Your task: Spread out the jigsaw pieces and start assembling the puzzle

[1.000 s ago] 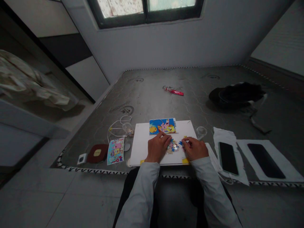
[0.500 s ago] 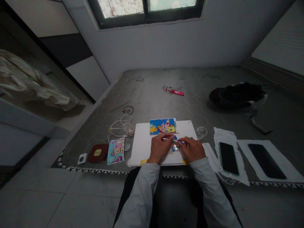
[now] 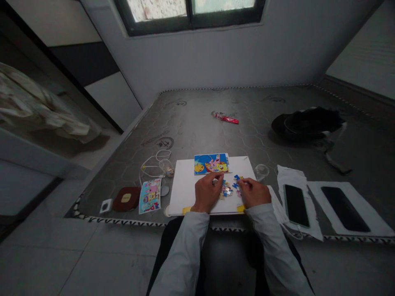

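Note:
A white board (image 3: 185, 189) lies on the grey mattress (image 3: 216, 127) right in front of me. At its far edge sits a joined block of cartoon puzzle pieces (image 3: 211, 163). Several loose pieces (image 3: 227, 189) lie between my hands. My left hand (image 3: 206, 192) rests on the board with fingers curled, its fingertips pinching a small piece just below the joined block. My right hand (image 3: 253, 192) lies to the right of the loose pieces, fingers bent and pinched at a blue piece (image 3: 237, 178).
Left of the board lie a cartoon picture card (image 3: 150, 196), a brown round case (image 3: 126, 199), a white charger cube (image 3: 105, 205) and a white cable (image 3: 154, 162). Two dark phones (image 3: 296, 199) (image 3: 345, 208) rest on white cloths at right. A red tube (image 3: 226, 119) and black clothing (image 3: 308, 123) lie farther back.
My hands came together over the loose pieces half a second ago, then drew apart again. My left fingertips now sit closer to the joined block.

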A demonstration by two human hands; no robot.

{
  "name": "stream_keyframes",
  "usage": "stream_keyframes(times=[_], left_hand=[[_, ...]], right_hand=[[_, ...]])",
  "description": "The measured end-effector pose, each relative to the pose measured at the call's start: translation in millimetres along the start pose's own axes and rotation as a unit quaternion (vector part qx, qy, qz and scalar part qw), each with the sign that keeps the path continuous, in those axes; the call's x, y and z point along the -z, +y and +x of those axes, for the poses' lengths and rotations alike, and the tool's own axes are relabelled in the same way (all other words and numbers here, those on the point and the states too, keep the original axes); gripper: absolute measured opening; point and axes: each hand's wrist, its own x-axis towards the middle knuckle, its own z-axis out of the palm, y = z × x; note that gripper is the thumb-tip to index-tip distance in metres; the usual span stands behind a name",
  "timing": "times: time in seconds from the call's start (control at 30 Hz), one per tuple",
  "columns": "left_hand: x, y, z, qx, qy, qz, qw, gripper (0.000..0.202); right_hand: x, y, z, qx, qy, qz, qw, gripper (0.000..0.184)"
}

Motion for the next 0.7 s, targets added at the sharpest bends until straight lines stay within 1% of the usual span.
stream_keyframes(times=[0.2, 0.33, 0.5, 0.63, 0.7], left_hand=[[-2.8, -2.2, -2.8, -0.061, -0.023, 0.028, 0.997, 0.014], [-2.7, -3.4, -3.4, -0.071, -0.026, 0.035, 0.997, 0.013], [-1.1, -6.9, -2.4, -0.074, -0.024, 0.051, 0.996, 0.014], [1.3, -8.3, -1.8, -0.085, -0.062, 0.075, 0.992, 0.017], [1.9, -7.5, -2.4, -0.089, -0.084, 0.093, 0.988, 0.025]], right_hand=[[-3.6, -5.1, -3.4, 0.033, -0.006, -0.034, 0.999, 0.036], [-3.9, -7.2, -4.4, 0.041, 0.003, -0.054, 0.998, 0.034], [-3.1, -6.1, -4.4, 0.044, 0.022, -0.055, 0.997, 0.032], [-0.8, -5.5, -3.8, 0.052, 0.033, -0.051, 0.997, 0.032], [-0.2, -4.5, -3.2, 0.067, 0.031, -0.044, 0.996, 0.032]])
